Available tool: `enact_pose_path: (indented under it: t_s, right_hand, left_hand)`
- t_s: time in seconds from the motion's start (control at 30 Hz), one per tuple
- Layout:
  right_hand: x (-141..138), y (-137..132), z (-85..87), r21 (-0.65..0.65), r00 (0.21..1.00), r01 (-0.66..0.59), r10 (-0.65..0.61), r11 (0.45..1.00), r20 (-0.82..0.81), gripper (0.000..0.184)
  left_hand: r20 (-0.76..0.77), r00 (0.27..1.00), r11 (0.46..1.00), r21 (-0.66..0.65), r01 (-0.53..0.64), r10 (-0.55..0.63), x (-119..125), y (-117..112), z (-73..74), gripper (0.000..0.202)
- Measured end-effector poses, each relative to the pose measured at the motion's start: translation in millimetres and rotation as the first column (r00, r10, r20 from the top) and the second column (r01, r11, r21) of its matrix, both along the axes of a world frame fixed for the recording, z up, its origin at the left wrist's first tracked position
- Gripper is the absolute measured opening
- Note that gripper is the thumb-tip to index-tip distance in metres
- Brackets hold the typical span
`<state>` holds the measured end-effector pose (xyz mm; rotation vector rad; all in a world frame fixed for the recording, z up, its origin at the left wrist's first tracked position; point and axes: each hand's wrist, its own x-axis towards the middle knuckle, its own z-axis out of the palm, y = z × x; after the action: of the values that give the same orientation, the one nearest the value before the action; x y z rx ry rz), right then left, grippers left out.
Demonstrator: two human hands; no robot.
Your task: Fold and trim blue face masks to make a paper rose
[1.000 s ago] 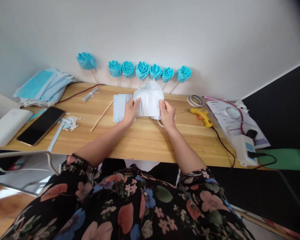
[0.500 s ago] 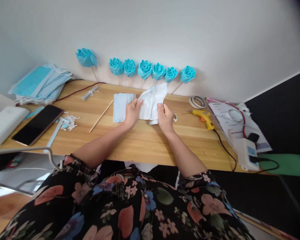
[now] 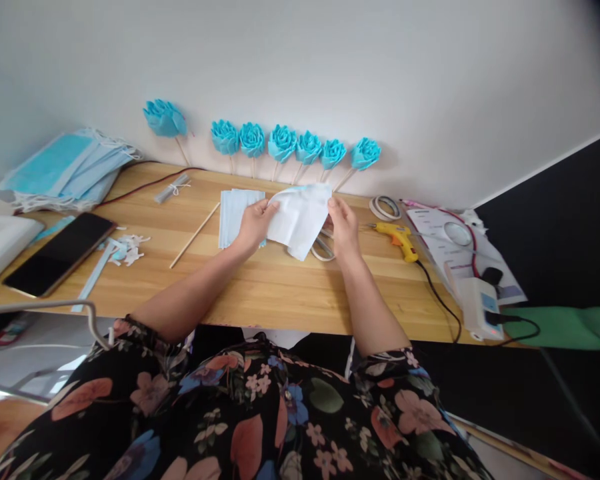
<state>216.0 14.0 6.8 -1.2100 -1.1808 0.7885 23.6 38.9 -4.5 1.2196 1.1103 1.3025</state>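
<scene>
Between my hands a pale sheet of mask fabric [image 3: 301,217] is spread above the table, white on the side facing me with a bluish upper edge. My left hand [image 3: 256,225] pinches its left edge between thumb and fingers. At its upper right corner my right hand [image 3: 344,225] grips it in the same way. Partly behind my left hand lies a stack of light blue mask pieces [image 3: 236,217]. Under the sheet's right side, scissors [image 3: 324,251] show only in part on the wood. A thin wooden stick [image 3: 195,236] lies left of the stack.
Several blue fabric roses [image 3: 282,143] on sticks lean against the wall. A mask pile [image 3: 70,167], a phone [image 3: 60,253] and fabric scraps [image 3: 125,248] are on the left. Tape rolls [image 3: 385,208], a yellow glue gun [image 3: 397,239] and a power strip [image 3: 480,307] are on the right.
The sheet has come down and turned, its lower corner now pointing towards me. My right hand has shifted to its upper right corner. More of the scissors shows. The view has shifted slightly.
</scene>
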Motion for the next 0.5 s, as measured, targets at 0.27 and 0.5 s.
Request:
enact_pose_path:
  t_s: [0.27,0.5]
  right_hand:
    - [-6,5,-10.7,-0.098,0.997,0.018,-0.025,0.995,-0.073,0.045]
    - [0,1,-4.6,-0.011,0.986,-0.060,0.061,0.998,0.155,0.044]
  left_hand:
    - [-0.072,0.974,0.976,-0.004,0.217,-0.217,-1,-9,8.2,0.040]
    - [-0.087,0.972,0.975,-0.061,0.215,-0.220,-3,-4,1.8,0.041]
